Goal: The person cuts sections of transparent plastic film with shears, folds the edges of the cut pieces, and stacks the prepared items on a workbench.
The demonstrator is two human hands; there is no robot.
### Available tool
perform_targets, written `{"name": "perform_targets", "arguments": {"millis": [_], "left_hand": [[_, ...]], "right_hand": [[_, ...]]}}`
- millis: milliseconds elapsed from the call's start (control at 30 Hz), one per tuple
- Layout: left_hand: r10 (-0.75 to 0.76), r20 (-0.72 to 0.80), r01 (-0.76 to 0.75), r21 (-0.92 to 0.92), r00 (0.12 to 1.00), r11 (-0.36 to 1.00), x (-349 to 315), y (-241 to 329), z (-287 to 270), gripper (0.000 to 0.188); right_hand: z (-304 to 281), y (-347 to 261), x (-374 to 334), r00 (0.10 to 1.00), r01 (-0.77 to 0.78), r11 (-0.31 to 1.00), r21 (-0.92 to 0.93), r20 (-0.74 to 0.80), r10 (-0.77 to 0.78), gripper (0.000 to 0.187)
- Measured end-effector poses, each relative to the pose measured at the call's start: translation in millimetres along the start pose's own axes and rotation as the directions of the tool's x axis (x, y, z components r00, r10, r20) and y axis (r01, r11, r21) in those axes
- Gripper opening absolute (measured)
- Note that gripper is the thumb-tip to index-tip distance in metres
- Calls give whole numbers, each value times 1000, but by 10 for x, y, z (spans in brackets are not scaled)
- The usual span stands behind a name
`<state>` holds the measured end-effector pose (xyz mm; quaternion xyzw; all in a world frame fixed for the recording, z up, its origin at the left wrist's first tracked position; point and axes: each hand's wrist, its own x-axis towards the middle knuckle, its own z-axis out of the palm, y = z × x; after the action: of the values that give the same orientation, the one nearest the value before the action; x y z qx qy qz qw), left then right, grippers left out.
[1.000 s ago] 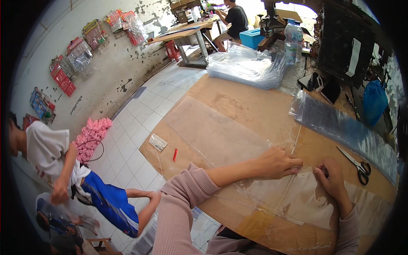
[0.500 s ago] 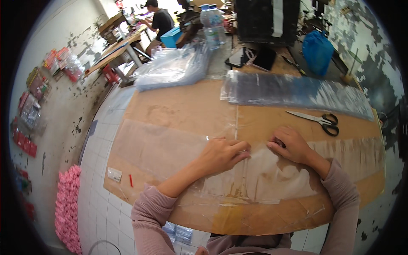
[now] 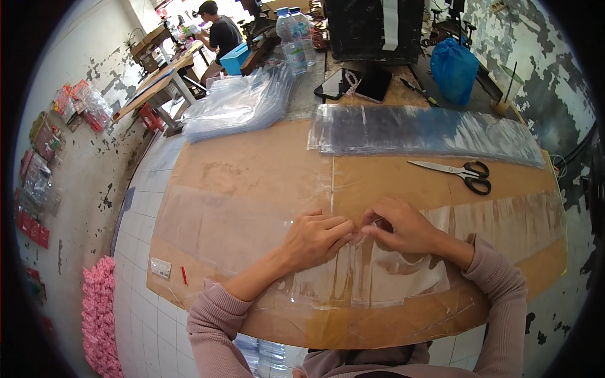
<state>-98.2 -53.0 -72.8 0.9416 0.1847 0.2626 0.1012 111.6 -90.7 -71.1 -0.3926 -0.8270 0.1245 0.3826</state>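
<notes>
A long, thin clear plastic sheet [image 3: 220,223] lies flat across the brown table, its right part [image 3: 510,223] reaching the far right edge. My left hand [image 3: 319,237] is closed, thumb and fingers pinching the plastic near the middle. Close beside it, almost touching, my right hand [image 3: 401,228] curls with its fingertips pinched on the same spot. A bit of shiny film shows between the fingertips; its exact fold is too small to make out. Beyond my right hand rest scissors [image 3: 457,171] with black handles, blades pointing left.
A stack of clear plastic sleeves [image 3: 435,132] lies behind the scissors; another plastic pile [image 3: 236,110] sits at the back left. Water bottles [image 3: 291,44], phones [image 3: 374,85] and a blue bag [image 3: 454,70] stand farther back. A small red stick [image 3: 184,276] lies front left. A person [image 3: 220,34] sits beyond.
My right hand has moved left to meet my left hand, and its fingers have closed on the plastic. The whole view has shifted slightly.
</notes>
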Motion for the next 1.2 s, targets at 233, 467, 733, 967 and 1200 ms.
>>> {"name": "perform_targets", "arguments": {"millis": [233,467,733,967,1200], "left_hand": [[24,-237,-63,-160,971,985,34,207,18,16],[-26,-454,-71,-195,891,978,-266,629,-352,21],[-190,-223,87,-403,956,911,-593,1123,-448,18],[-300,-137,186,-530,944,828,-1324,1167,-671,29],[-549,11,547,-112,836,830,-511,623,-1009,13]], "right_hand": [[-83,50,24,872,-467,794,391,53,487,25],[-924,476,118,668,-385,892,238,-595,447,30],[-1374,611,338,487,-536,844,25,-808,333,32],[-1860,1294,390,271,-569,822,4,-943,192,31],[-1495,833,536,429,-453,891,-11,-879,208,33]]}}
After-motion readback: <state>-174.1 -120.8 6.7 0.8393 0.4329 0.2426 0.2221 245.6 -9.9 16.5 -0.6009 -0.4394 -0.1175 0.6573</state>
